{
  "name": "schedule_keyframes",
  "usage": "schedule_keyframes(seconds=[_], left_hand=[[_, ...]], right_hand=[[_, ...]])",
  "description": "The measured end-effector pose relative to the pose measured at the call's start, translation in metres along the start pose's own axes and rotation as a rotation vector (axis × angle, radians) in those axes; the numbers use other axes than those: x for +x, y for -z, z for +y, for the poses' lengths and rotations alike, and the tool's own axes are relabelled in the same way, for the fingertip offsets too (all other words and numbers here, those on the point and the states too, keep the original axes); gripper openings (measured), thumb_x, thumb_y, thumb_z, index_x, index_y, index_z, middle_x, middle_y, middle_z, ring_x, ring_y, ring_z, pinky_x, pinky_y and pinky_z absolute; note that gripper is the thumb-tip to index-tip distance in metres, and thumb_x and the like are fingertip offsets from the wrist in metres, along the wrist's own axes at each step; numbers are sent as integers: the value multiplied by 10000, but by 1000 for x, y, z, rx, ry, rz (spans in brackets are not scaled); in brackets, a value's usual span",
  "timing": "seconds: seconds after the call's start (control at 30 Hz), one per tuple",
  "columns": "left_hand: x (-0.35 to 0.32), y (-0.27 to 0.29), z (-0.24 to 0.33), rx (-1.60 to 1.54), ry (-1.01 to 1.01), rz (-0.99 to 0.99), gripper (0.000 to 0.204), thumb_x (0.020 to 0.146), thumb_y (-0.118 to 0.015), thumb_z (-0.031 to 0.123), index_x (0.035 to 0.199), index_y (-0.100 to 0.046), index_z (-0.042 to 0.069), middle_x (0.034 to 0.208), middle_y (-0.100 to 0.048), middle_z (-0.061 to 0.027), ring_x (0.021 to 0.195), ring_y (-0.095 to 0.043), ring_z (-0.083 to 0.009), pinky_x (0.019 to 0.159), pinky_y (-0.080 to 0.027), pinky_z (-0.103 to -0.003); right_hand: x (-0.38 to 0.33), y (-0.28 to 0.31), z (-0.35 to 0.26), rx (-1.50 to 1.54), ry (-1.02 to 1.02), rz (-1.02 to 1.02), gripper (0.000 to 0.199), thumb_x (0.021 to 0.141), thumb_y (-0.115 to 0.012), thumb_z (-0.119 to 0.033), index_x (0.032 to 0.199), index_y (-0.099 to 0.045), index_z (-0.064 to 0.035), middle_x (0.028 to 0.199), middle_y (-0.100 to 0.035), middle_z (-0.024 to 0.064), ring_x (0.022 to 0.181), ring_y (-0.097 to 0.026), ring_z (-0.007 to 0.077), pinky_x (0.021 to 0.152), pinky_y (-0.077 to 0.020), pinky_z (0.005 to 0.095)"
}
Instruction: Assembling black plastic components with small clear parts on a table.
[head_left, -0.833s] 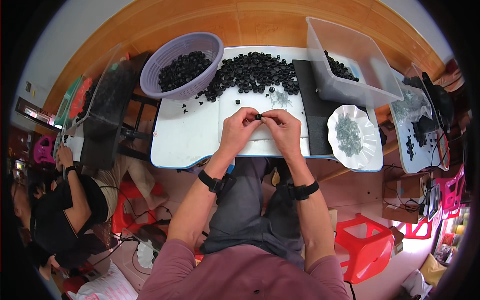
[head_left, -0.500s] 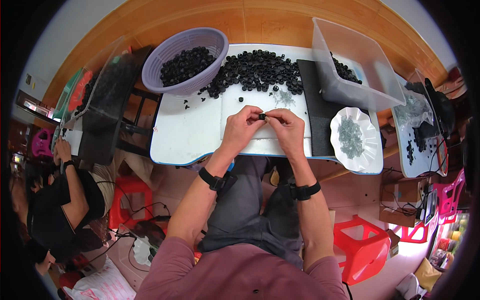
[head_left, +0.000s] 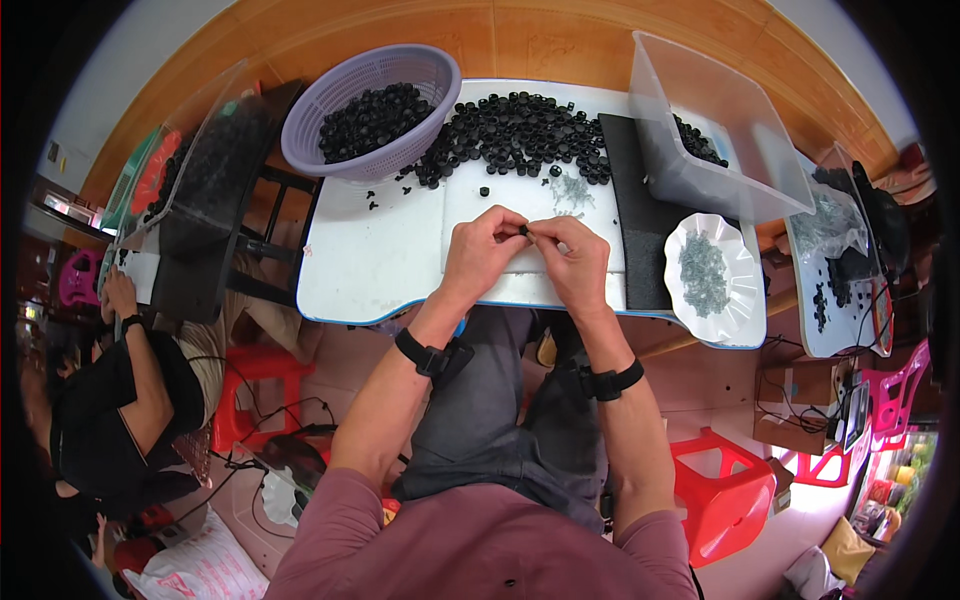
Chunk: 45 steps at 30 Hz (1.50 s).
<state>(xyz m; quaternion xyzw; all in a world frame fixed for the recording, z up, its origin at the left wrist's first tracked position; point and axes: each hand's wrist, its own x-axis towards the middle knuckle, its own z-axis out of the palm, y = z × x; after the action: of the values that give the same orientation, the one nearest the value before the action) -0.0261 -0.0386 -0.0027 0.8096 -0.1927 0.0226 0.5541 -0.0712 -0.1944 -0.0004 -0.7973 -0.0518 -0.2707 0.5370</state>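
Observation:
Over the near part of the white table, my left hand and my right hand meet, fingertips pinched together. Between them is a small black plastic part, mostly covered by the fingers. Beyond the hands lies a heap of similar black parts. One loose black part stands alone on the white sheet. Small clear pieces are scattered just past my right hand. More such pieces fill the middle of a white fluted dish to the right.
A purple basket holding black parts stands at the back left. At the back right, a clear plastic bin rests partly on a black mat. Red stools stand on the floor. A person sits at another table on the left.
The view has shifted slightly. My fingertips have turned a little around the black part, which now shows less between them. Both hands stay in the same place over the table.

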Motion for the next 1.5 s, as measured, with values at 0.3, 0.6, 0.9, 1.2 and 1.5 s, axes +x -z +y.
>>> schedule_keyframes(seconds=[0.3, 0.6, 0.9, 1.2, 1.5], left_hand=[[4, 5, -5, -183, 144, -40, 264, 862, -787, 38, 1116, -738, -12, 961, -788, -104, 890, -742, -134, 810, -591, -265], [8, 12, -3, -382, 208, -140, 258, 933, -771, 88, 1154, -729, -38, 1033, -779, -92, 915, -706, -98, 814, -561, -236], [5, 1, -1, -263, 162, -89, 224, 941, -743, 58, 1151, -721, -17, 956, -739, -20, 855, -651, -63, 775, -522, -217], [2, -3, -5, -209, 147, -33, 207, 926, -754, 56, 1116, -731, -22, 907, -734, -17, 826, -642, -53, 763, -525, -220], [14, 30, 13, -94, 91, 7, 170, 903, -784, 105, 1046, -765, 16, 958, -763, -33, 858, -680, -75, 777, -544, -247]], right_hand=[[-3, -4, 2, -221, 303, 11, 217, 880, -715, 6, 1084, -743, -62, 896, -742, 118, 793, -724, 293, 697, -567, 356], [-3, 1, 1, -287, 320, -18, 286, 881, -682, 15, 1162, -671, -36, 946, -751, 126, 826, -725, 306, 751, -564, 392], [2, 4, 11, 218, -261, 185, 275, 944, -632, 8, 1219, -632, 23, 938, -767, 114, 870, -729, 153, 815, -558, 277], [3, 3, 10, 322, -289, 192, 211, 960, -640, 17, 1166, -639, 59, 929, -735, 96, 864, -703, 132, 811, -567, 265], [1, 4, 19, 340, -299, 197, 166, 960, -628, 15, 1115, -657, 67, 932, -736, 109, 823, -696, 134, 761, -571, 266]])
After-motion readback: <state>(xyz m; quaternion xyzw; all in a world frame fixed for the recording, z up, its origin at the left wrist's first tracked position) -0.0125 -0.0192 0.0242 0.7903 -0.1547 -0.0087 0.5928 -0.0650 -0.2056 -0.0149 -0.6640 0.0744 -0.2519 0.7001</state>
